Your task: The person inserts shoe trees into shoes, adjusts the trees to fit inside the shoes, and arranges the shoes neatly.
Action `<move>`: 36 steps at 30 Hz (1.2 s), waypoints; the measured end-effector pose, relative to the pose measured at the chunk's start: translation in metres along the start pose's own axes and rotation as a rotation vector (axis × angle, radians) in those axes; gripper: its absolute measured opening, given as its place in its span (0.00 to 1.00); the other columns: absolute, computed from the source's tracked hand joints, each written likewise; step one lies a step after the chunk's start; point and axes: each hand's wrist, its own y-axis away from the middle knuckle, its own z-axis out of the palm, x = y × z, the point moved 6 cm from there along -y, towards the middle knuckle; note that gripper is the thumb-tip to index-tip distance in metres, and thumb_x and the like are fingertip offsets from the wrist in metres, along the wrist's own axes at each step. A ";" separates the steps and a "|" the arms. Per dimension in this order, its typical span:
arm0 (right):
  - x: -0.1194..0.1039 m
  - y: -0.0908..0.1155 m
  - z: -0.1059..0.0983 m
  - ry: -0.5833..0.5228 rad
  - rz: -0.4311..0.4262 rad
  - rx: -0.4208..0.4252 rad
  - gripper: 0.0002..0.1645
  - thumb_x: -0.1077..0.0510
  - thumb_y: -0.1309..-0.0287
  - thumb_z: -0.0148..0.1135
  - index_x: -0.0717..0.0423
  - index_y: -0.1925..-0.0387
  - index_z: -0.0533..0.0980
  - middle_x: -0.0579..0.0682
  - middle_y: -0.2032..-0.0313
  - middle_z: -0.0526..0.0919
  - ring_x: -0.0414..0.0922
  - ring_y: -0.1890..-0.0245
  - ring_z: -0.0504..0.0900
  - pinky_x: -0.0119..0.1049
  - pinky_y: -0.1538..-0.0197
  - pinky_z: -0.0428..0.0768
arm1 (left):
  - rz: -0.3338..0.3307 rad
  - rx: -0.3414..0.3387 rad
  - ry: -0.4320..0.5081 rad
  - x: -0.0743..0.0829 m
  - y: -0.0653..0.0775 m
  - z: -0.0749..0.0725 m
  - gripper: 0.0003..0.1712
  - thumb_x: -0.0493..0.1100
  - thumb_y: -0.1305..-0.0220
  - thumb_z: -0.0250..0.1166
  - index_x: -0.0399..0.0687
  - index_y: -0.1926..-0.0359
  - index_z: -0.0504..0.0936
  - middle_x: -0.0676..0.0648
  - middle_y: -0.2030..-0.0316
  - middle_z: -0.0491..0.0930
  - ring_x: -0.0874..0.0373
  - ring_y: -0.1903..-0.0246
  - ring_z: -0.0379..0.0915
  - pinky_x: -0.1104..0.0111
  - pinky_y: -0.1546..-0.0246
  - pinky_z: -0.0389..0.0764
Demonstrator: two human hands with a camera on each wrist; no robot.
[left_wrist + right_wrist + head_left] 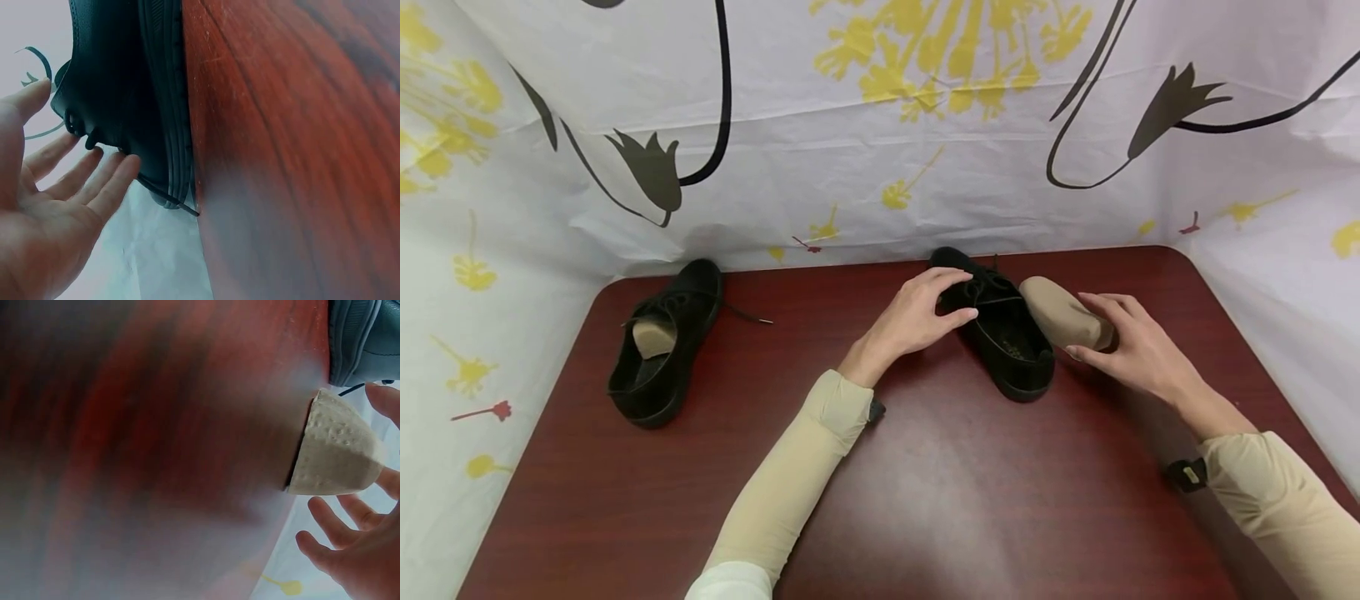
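A black lace-up shoe stands on the table right of the middle, its toe toward the back. My left hand is at its left side, fingers and thumb spread apart; in the left wrist view the fingertips come close to the laces, and contact is unclear. Beside the shoe lies a beige moulded shoe insert. My right hand reaches around the insert's near end with thumb and fingers spread. In the right wrist view one finger seems to touch the insert, without a grip.
A second black shoe stands at the back left, with a beige insert inside it and a loose lace end to its right. The dark red table ends at a white patterned cloth behind and at the sides.
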 end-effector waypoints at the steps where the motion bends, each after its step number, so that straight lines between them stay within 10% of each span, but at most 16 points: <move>1: 0.001 0.000 0.001 0.001 0.000 -0.003 0.46 0.52 0.51 0.78 0.55 0.31 0.68 0.60 0.39 0.70 0.57 0.40 0.68 0.55 0.47 0.66 | 0.006 0.007 0.002 0.000 0.000 0.000 0.32 0.56 0.31 0.63 0.53 0.30 0.70 0.50 0.32 0.67 0.57 0.33 0.63 0.66 0.35 0.66; 18: 0.005 0.004 0.004 0.029 0.003 -0.011 0.43 0.57 0.54 0.80 0.55 0.35 0.72 0.61 0.43 0.71 0.58 0.44 0.70 0.55 0.49 0.69 | 0.064 0.065 0.044 0.008 -0.005 0.004 0.28 0.52 0.32 0.65 0.50 0.34 0.75 0.49 0.34 0.69 0.57 0.35 0.65 0.68 0.36 0.65; 36: 0.005 0.002 0.004 0.030 0.027 -0.029 0.40 0.57 0.49 0.77 0.56 0.35 0.72 0.62 0.43 0.71 0.59 0.43 0.70 0.57 0.47 0.69 | -0.018 0.148 0.042 0.013 -0.008 0.003 0.23 0.52 0.32 0.66 0.51 0.40 0.80 0.51 0.41 0.75 0.58 0.40 0.71 0.67 0.42 0.72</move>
